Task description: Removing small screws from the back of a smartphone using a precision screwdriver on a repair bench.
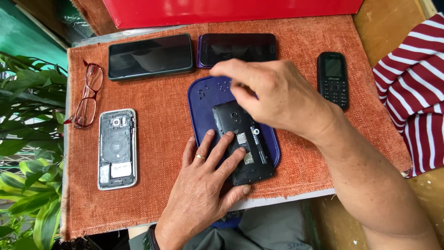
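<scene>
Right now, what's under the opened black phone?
A blue tray on the orange mat, tiny screws at its far end. The left hand hides the tray's near-left part.

Your right hand covered the top edge of the opened black phone and much of the blue tray, and its fingertips were blurred. Your left hand hid the tray's near-left corner. The screws on the tray were too small to count. The striped cloth ran off the right edge, the red box off the top.
</scene>
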